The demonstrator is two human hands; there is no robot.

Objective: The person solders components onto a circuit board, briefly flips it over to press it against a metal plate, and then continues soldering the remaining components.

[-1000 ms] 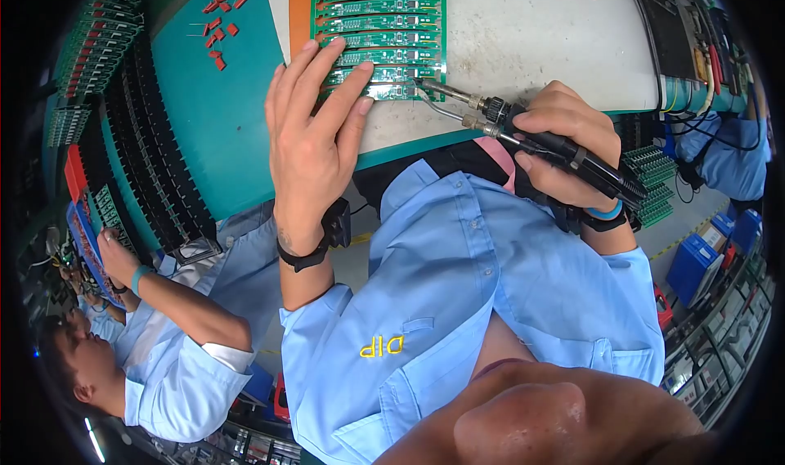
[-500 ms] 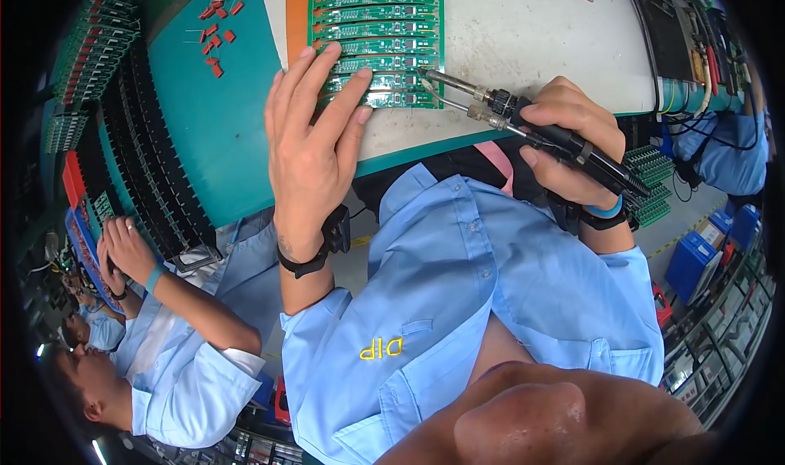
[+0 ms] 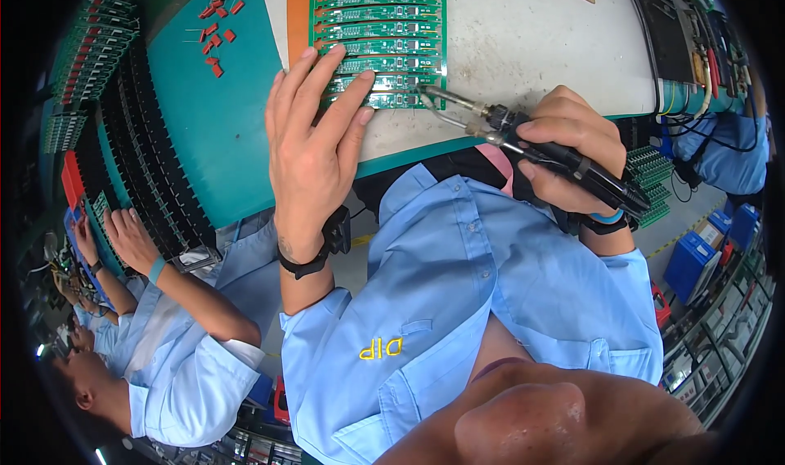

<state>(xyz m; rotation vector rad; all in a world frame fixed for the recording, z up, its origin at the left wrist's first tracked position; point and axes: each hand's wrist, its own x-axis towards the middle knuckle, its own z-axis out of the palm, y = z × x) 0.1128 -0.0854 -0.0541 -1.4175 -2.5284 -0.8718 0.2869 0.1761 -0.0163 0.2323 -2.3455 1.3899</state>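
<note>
My left hand (image 3: 315, 150) lies spread over the lower left part of a green circuit-board panel (image 3: 392, 44), fingers slightly apart and fingertips on its lower strips, at a tabletop (image 3: 531, 48) of worn white surface. My right hand (image 3: 572, 150) closes around the black handle of a soldering tool (image 3: 511, 126), thumb and fingers pinching it from either side. The tool slants up and to the left, its metal tip and a thin curved tube meeting over the right part of the panel's lower strips; I cannot tell whether the tip touches. The panel sits flat in front of me, its left edge near an orange strip (image 3: 299, 20).

To my left, red components (image 3: 214, 40) with thin wire leads lie scattered on a teal mat (image 3: 237, 138), beside long black racks (image 3: 159, 138). Beyond them stand stacked green boards (image 3: 98, 48). A co-worker (image 3: 196, 391) in a light blue shirt sits at my left, both arms reaching toward the racks. At my right, blue boxes (image 3: 693, 261) stand well apart from the tabletop. Black bands circle both my wrists, with a blue one also on the right.
</note>
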